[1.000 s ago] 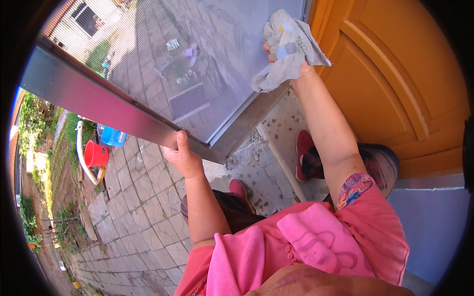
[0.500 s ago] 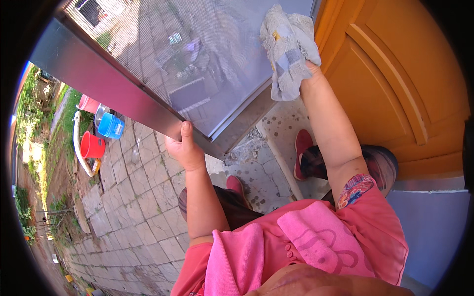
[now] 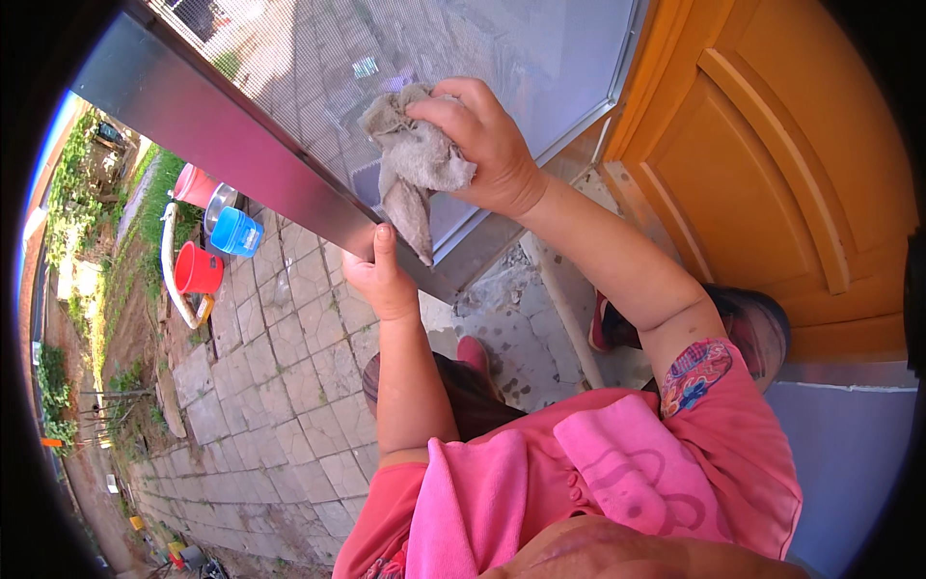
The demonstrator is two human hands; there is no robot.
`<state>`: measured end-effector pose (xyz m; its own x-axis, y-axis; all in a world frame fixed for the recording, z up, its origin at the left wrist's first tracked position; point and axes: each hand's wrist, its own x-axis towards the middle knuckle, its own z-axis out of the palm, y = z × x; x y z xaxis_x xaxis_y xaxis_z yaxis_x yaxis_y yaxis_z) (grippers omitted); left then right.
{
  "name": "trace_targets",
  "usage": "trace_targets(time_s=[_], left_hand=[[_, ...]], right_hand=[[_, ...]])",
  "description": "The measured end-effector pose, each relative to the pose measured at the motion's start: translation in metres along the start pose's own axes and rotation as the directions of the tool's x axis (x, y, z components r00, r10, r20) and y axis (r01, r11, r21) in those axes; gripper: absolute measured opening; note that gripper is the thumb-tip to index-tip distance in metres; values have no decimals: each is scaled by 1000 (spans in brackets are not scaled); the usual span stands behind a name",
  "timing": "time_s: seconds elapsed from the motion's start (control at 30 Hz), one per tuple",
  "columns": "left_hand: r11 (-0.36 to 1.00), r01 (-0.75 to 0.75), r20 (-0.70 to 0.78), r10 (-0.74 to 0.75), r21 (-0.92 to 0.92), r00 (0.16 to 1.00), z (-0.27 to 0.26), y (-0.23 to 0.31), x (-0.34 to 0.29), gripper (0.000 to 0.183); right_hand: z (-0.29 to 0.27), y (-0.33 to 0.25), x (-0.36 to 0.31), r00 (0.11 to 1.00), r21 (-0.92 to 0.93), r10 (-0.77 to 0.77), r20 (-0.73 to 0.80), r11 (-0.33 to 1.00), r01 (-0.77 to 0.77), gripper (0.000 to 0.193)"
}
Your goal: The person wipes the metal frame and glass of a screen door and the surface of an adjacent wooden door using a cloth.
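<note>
A framed screen door (image 3: 231, 154) with a shiny metal edge stands ajar in front of me. Around the lower part of that edge my left hand (image 3: 382, 275) is closed, its thumb lying on the metal face and its fingers hidden behind. My right hand (image 3: 487, 150) grips a crumpled grey rag (image 3: 424, 159) against the glazed or meshed panel (image 3: 511, 68), close to the metal edge. One end of the rag hangs down toward the panel's bottom corner.
An orange-brown wooden door (image 3: 772, 174) stands close on my right. Under my feet is a stained concrete step (image 3: 521, 318). To the left lie paving slabs (image 3: 280, 386), with a red bucket (image 3: 199, 268), a blue bucket (image 3: 236, 232), a metal basin (image 3: 220, 206) and a pale hose (image 3: 170, 261).
My right hand has carried the rag leftward across the panel, from beside the wooden door to near the metal edge. My left hand keeps its hold on the door's edge.
</note>
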<state>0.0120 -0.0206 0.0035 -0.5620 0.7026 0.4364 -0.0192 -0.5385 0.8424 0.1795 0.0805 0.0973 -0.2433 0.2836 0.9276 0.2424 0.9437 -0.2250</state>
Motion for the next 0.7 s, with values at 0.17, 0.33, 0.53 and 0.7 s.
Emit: trace_targets(time_s=[0.17,0.33,0.53,0.7], left_hand=[[999,22,-8,-22,-31,1000,-1,-5,-1,31],[999,28,-8,-28,-40,1000,2,1,-1,29],[1000,20,3,-20,-14,1000,5,2,0,30],[1000,19,-22,-19,1,1000,-2,-1,2,32]], right_hand=[[-20,31,23,986,-59,-29,-164,998,20,63],[-15,42,49,798,361,376,-472,908,-214,38],[5,18,-25,947,-16,145,-288,988,-156,51],[25,30,-113,960,-41,281,0,959,-281,57]])
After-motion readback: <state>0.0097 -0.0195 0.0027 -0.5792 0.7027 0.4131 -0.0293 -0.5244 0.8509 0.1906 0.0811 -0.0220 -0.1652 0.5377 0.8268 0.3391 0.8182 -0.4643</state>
